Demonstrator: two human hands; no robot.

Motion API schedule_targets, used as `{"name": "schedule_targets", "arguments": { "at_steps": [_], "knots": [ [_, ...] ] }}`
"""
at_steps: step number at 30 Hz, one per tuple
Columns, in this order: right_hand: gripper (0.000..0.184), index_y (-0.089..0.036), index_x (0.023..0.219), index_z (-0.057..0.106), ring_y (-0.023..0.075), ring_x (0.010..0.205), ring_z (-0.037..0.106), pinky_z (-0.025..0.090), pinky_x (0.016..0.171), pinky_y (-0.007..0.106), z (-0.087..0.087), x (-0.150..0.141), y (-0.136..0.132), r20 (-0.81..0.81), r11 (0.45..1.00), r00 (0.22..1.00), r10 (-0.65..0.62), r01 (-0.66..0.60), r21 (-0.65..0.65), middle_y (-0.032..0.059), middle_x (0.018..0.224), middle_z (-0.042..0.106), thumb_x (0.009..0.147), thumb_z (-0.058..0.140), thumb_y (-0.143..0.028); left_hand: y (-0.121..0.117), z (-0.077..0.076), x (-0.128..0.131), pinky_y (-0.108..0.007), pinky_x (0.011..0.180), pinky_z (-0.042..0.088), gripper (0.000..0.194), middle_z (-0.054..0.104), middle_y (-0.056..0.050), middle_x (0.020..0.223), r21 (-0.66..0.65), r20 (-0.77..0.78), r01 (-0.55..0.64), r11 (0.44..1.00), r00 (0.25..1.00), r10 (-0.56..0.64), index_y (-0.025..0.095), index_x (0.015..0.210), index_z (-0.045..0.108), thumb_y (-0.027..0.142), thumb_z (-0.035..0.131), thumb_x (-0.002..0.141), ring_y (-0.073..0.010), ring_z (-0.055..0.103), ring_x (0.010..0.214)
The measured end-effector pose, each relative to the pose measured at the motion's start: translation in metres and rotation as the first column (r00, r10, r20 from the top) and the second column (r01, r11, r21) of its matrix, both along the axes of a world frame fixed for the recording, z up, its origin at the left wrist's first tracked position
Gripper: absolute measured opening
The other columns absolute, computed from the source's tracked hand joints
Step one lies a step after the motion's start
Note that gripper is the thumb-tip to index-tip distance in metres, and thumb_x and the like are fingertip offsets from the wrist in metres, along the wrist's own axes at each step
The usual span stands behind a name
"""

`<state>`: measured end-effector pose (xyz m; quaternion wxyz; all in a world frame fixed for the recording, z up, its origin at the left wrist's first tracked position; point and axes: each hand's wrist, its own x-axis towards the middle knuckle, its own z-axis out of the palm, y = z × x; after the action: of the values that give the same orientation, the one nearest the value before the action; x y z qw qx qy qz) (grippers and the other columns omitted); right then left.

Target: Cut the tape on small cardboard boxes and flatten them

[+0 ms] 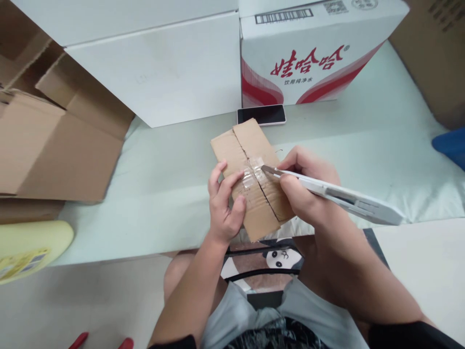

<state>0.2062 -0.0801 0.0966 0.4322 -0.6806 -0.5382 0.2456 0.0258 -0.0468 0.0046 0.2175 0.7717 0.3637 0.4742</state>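
A small flat cardboard box (263, 194) lies tilted on the pale green cloth near the front edge, with a dark seam along its top. Clear tape (250, 177) crosses the seam at the middle. My left hand (227, 206) lies with fingers spread on the box's left side, a fingertip touching the tape. In my right hand (308, 184) is a white utility knife (345, 196), pinched near its blade end. The blade tip meets the right part of the tape. Its long handle points to the lower right.
Behind the box lies a phone (261, 115), in front of a white carton with red lettering (308, 72) and a plain white box (163, 72). Open brown cartons (69, 145) stand at left, above a yellow bottle (32, 247). A blue object (450, 148) sits far right.
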Motion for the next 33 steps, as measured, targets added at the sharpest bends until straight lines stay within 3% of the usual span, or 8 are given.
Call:
{"name": "schedule_targets", "arguments": {
  "at_steps": [11,33],
  "knots": [
    [0.005,-0.024,0.068,0.053,0.0143,0.054,0.045,0.034,0.051,0.03,-0.0039,-0.0002,-0.0032,-0.056,0.999,0.998,-0.011,0.012,0.031,-0.0014,0.058,0.055,0.071,0.056,-0.022,0.0001,0.0,-0.0009,-0.054,0.119,0.037,0.042,0.044,-0.013,0.151,-0.007,-0.016,-0.006,1.0,1.0,0.006,0.025,0.131,0.059,0.049,0.043,0.101,-0.0303,0.043,0.144],
    [0.001,-0.023,0.069,0.052,0.0116,0.05,0.041,0.03,0.048,0.028,-0.0016,-0.0009,-0.0032,-0.003,0.999,1.0,0.02,-0.02,0.026,-0.0037,0.053,0.05,0.07,0.053,-0.023,0.0003,-0.0007,-0.0006,-0.055,0.119,0.036,0.042,0.044,-0.013,0.151,-0.006,-0.015,-0.018,1.0,1.0,0.018,0.025,0.131,0.06,0.049,0.043,0.1,-0.0314,0.042,0.145]
  ]
}}
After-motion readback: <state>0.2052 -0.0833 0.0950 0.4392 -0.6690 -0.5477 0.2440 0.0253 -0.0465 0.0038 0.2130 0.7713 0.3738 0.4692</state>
